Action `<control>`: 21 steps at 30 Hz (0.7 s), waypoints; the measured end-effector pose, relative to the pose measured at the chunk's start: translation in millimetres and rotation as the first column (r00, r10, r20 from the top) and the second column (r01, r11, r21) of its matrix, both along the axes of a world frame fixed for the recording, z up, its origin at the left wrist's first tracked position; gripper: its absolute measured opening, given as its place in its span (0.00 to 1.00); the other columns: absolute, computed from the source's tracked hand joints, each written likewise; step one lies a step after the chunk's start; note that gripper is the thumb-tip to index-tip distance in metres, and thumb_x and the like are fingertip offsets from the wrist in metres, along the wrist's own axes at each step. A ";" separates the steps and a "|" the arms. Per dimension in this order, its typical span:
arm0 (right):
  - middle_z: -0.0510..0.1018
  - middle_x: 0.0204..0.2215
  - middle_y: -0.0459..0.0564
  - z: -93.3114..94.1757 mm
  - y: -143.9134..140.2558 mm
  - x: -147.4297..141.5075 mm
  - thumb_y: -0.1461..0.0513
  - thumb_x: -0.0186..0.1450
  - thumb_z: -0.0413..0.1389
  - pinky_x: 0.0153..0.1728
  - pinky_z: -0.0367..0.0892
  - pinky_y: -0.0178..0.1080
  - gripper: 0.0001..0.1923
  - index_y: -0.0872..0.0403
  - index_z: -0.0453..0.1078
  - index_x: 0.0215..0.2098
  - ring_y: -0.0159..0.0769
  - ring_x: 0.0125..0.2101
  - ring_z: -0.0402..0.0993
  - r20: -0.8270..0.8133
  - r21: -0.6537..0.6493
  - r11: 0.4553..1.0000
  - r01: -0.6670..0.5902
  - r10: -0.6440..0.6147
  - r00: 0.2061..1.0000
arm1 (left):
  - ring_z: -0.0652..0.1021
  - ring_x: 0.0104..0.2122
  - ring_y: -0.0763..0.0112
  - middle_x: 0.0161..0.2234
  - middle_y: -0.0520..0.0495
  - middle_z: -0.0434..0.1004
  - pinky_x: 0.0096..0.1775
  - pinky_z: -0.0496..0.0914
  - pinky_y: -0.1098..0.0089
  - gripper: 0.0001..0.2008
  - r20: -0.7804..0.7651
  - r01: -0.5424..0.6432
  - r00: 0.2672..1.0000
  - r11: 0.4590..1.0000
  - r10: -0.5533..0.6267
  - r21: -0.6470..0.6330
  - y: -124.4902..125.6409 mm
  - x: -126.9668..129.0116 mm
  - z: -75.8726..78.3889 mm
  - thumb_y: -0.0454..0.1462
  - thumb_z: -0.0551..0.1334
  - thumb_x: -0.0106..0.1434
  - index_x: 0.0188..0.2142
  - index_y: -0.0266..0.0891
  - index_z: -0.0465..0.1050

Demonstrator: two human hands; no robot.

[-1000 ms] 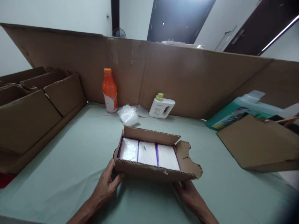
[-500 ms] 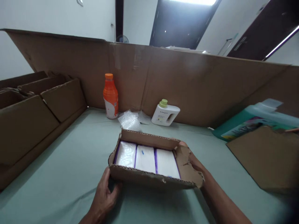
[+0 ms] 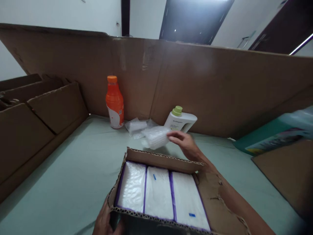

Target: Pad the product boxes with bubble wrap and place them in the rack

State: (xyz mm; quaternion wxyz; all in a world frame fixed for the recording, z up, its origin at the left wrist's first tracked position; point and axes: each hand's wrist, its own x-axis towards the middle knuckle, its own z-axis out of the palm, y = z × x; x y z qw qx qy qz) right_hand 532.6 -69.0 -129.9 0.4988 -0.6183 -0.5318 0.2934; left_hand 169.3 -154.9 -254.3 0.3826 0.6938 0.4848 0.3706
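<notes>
My left hand [image 3: 105, 219] grips the near left corner of an open cardboard box [image 3: 161, 159], its fingers partly hidden underneath. Three white packs with purple edges lie side by side in the box: a left pack [image 3: 132, 186], a middle pack [image 3: 159, 192] and a right pack [image 3: 189, 199]. Beyond the box, my right hand [image 3: 184, 142] pinches a folded piece of bubble wrap [image 3: 156, 137] between thumb and fingers. More bubble wrap [image 3: 137, 125] lies just behind and to the left of that piece.
An orange bottle [image 3: 114, 102] and a white jug with a green cap [image 3: 179, 120] stand by the cardboard wall [image 3: 200, 85]. Cardboard compartments [image 3: 56, 107] line the left. At right, a large bottle of green liquid [image 3: 276, 133] leans behind a cardboard piece [image 3: 283, 173].
My right hand has let go of the box's right side and reached forward to take a piece of bubble wrap, now lifted slightly. The box has come nearer, still in my left hand.
</notes>
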 end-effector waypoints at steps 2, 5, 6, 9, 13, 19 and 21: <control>0.80 0.32 0.49 10.9 -51.1 20.2 0.48 0.55 0.65 0.34 0.70 0.38 0.18 0.52 0.77 0.36 0.35 0.31 0.72 -0.008 0.025 0.987 0.156 -0.156 0.988 | 0.73 0.58 0.43 0.56 0.36 0.76 0.55 0.73 0.49 0.30 0.012 -0.024 1.000 0.999 0.023 0.025 0.5 1.9 2.1 0.47 0.60 0.65 0.64 0.42 0.66; 0.75 0.28 0.47 12.0 -137.3 36.2 0.48 0.52 0.67 0.24 0.64 0.35 0.19 0.52 0.77 0.35 0.31 0.24 0.66 -0.038 -0.006 0.910 0.415 -0.415 0.909 | 0.77 0.53 0.46 0.51 0.34 0.78 0.47 0.76 0.54 0.28 0.021 -0.014 1.000 1.000 0.013 0.021 4.7 1.6 7.1 0.48 0.59 0.64 0.60 0.38 0.70; 0.74 0.27 0.46 7.2 -164.9 36.1 0.49 0.51 0.68 0.22 0.62 0.34 0.20 0.52 0.76 0.36 0.31 0.23 0.64 -0.041 -0.053 0.884 0.465 -0.467 0.883 | 0.79 0.48 0.48 0.48 0.34 0.79 0.40 0.78 0.57 0.27 0.017 0.005 1.000 1.000 -0.006 0.003 7.1 0.3 9.5 0.48 0.59 0.62 0.57 0.37 0.71; 0.71 0.23 0.43 -16.3 -236.1 22.6 0.48 0.51 0.66 0.19 0.55 0.33 0.23 0.54 0.75 0.38 0.29 0.20 0.59 -0.048 -0.263 0.826 0.499 -0.527 0.848 | 0.80 0.36 0.57 0.45 0.36 0.78 0.23 0.71 0.68 0.27 0.011 0.057 0.998 0.996 -0.056 -0.065 13.8 -5.9 19.6 0.47 0.62 0.58 0.53 0.36 0.71; 0.63 0.18 0.38 -43.2 -295.0 -5.2 0.47 0.53 0.62 0.20 0.53 0.33 0.24 0.55 0.74 0.40 0.29 0.19 0.57 0.028 -0.419 0.798 0.433 -0.465 0.885 | 0.77 0.49 0.53 0.58 0.34 0.71 0.26 0.70 0.70 0.36 0.023 -0.046 0.999 0.996 0.048 -0.075 7.2 -15.7 37.5 0.48 0.63 0.59 0.64 0.38 0.61; 0.73 0.19 0.43 -52.0 -310.3 -19.8 0.51 0.51 0.61 0.25 0.62 0.37 0.19 0.54 0.76 0.36 0.35 0.21 0.68 0.252 -0.226 0.747 0.626 -0.576 0.778 | 0.71 0.59 0.49 0.64 0.39 0.65 0.58 0.68 0.48 0.34 0.059 -0.098 0.994 0.994 0.095 0.056 -44.9 -24.8 43.5 0.47 0.63 0.62 0.66 0.44 0.60; 0.76 0.21 0.46 -52.4 -305.5 -20.7 0.51 0.51 0.60 0.29 0.65 0.39 0.14 0.53 0.75 0.28 0.38 0.24 0.71 0.262 -0.159 0.742 0.651 -0.604 0.752 | 0.69 0.61 0.50 0.63 0.39 0.66 0.62 0.64 0.48 0.27 0.067 -0.018 0.998 0.995 0.012 0.095 -63.8 -22.9 40.5 0.46 0.61 0.63 0.61 0.43 0.66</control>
